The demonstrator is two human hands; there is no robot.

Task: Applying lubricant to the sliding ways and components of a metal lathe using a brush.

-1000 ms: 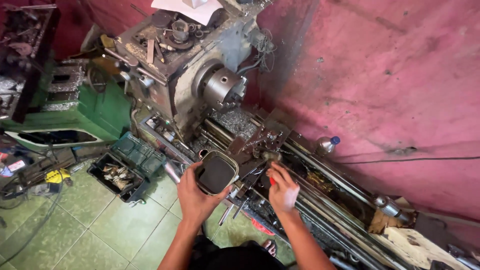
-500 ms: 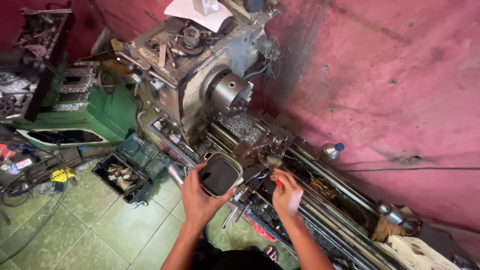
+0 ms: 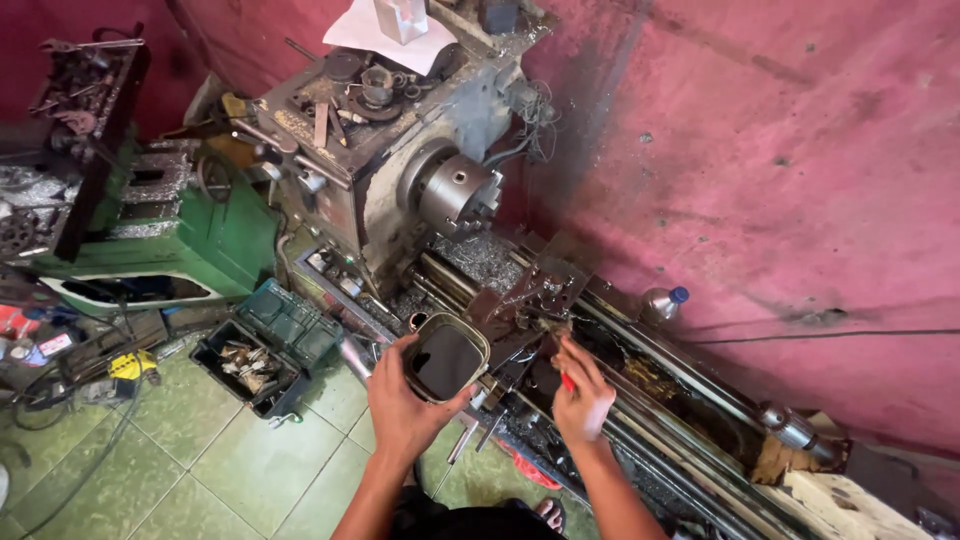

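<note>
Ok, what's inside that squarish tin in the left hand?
The tin, held in the left hand, shows a dark, glossy surface inside, probably liquid. What lies beneath it cannot be seen. The right hand rests on the lathe carriage, over something red.

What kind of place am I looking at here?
Most likely a small machining workshop: a metal lathe with its chuck stands against a pink wall, metal shavings lie on the bed, and an open toolbox sits on the tiled floor.
</note>
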